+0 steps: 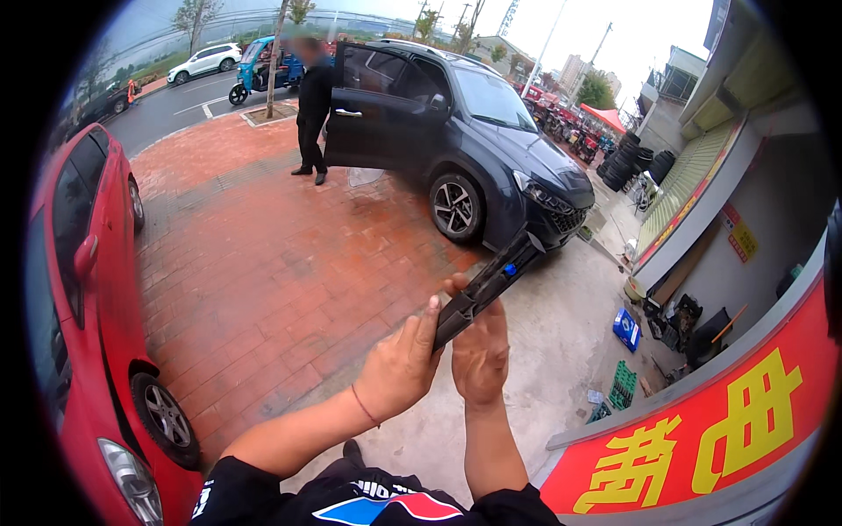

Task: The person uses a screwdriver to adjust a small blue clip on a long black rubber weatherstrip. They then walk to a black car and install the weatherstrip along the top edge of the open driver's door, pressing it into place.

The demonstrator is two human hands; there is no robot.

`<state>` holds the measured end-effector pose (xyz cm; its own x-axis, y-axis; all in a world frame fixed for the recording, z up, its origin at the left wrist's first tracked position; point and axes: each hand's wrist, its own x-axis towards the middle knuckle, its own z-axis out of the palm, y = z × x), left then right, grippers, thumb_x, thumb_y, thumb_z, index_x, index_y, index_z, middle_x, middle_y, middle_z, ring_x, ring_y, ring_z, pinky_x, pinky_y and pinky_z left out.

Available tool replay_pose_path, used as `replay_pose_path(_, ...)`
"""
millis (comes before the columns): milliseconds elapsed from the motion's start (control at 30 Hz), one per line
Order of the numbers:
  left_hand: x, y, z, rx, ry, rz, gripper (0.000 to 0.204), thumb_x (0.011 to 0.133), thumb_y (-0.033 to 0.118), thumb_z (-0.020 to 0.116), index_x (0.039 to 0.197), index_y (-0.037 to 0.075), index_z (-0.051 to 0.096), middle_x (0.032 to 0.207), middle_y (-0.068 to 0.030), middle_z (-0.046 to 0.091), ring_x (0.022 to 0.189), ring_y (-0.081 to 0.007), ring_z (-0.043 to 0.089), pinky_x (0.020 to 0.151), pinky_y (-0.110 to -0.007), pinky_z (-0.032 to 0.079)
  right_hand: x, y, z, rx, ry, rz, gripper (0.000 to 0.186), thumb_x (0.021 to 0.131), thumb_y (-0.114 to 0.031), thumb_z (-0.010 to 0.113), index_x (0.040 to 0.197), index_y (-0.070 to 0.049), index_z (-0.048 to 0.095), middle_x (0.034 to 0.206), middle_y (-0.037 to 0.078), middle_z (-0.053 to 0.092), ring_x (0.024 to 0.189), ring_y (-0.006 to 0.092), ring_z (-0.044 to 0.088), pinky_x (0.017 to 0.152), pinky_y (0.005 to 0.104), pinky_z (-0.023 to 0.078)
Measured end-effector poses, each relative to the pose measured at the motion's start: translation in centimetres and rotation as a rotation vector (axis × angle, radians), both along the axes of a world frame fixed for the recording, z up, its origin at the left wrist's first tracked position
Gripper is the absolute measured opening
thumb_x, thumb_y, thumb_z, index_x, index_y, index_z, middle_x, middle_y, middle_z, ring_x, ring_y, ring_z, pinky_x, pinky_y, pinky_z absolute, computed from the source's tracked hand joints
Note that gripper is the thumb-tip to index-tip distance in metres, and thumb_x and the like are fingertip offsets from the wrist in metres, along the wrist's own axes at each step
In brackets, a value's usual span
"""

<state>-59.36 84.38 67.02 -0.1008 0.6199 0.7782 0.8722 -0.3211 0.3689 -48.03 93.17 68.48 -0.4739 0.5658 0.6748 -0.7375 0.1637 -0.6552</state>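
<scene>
A long, narrow black plastic part point(467, 309) is held up in front of me, tilted with its far end toward the upper right. A small blue piece point(510, 270) shows near that end; I cannot make out its exact kind. My left hand point(399, 364) is closed around the near end, its thumb lying along the side. Against the right side of the part is my right hand point(482, 355), its palm partly turned to me and its fingers mostly hidden behind the plastic.
A dark SUV point(491, 131) with an open door point(373, 110) stands ahead, a person in black point(314, 110) beside it. A red car point(96, 263) is at left. At right are a blue box point(626, 330), a green tool case point(623, 386), stacked tyres point(624, 162) and a red sign point(693, 447).
</scene>
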Motion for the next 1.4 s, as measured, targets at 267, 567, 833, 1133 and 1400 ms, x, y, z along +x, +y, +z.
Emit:
replay_pose_path(267, -15.6, 23.4, -2.8, 0.073, 0.110, -0.037, 0.075, 0.078, 0.006, 0.073, 0.145, -0.001, 0.040, 0.101, -0.0156, 0.057, 0.082, -0.0311, 0.061, 0.069, -0.038, 0.052, -14.4, 23.2, 2.1, 0.092, 0.095, 0.030, 0.052, 0.105, -0.031, 0.050, 0.145, 0.000, 0.039, 0.092, 0.013, 0.058, 0.083, 0.0230, 0.062, 0.084, 0.0465, 0.054)
replay_pose_path(567, -38.1, 45.2, 3.0, 0.179, -0.127, -0.016, 0.026, 0.085, 0.003, 0.072, 0.110, -0.001, 0.066, 0.091, -0.0128, 0.064, 0.075, -0.0237, 0.064, 0.067, -0.031, 0.052, -40.6, 48.6, -4.7, 0.109, -0.045, -0.053, 0.045, 0.105, -0.019, 0.051, 0.140, 0.008, 0.045, 0.111, 0.013, 0.063, 0.095, 0.0171, 0.063, 0.085, 0.0320, 0.053)
replay_pose_path(833, -62.2, 58.9, 1.5, -0.034, -0.432, 0.049, 0.013, 0.086, 0.002, 0.070, 0.098, -0.001, 0.069, 0.087, -0.0123, 0.064, 0.077, -0.0225, 0.065, 0.067, -0.032, 0.053, -65.5, 63.9, -8.0, 0.397, -0.211, -0.150, 0.044, 0.107, -0.019, 0.046, 0.140, 0.009, 0.044, 0.132, 0.017, 0.058, 0.115, 0.0223, 0.060, 0.100, 0.0337, 0.048)
replay_pose_path(1133, -94.0, 75.0, -2.0, -0.614, -0.687, -0.317, 0.018, 0.082, 0.014, 0.068, 0.085, -0.004, 0.066, 0.077, -0.0114, 0.066, 0.072, -0.0180, 0.061, 0.069, -0.033, 0.051, -90.6, 80.6, -13.8, 0.725, -0.377, -0.332, 0.044, 0.101, -0.020, 0.056, 0.132, 0.011, 0.050, 0.106, 0.023, 0.065, 0.095, 0.0351, 0.068, 0.080, 0.0387, 0.054)
replay_pose_path(1400, -111.9, 90.7, -6.9, -0.529, -1.257, -0.538, 0.017, 0.089, 0.015, 0.068, 0.095, 0.000, 0.066, 0.078, -0.0028, 0.062, 0.070, -0.0099, 0.059, 0.062, -0.025, 0.050, -109.4, 94.4, -16.4, 0.643, -0.454, -0.452, 0.061, 0.103, -0.037, 0.052, 0.135, 0.014, 0.047, 0.105, 0.024, 0.068, 0.091, 0.0336, 0.071, 0.079, 0.0385, 0.056)
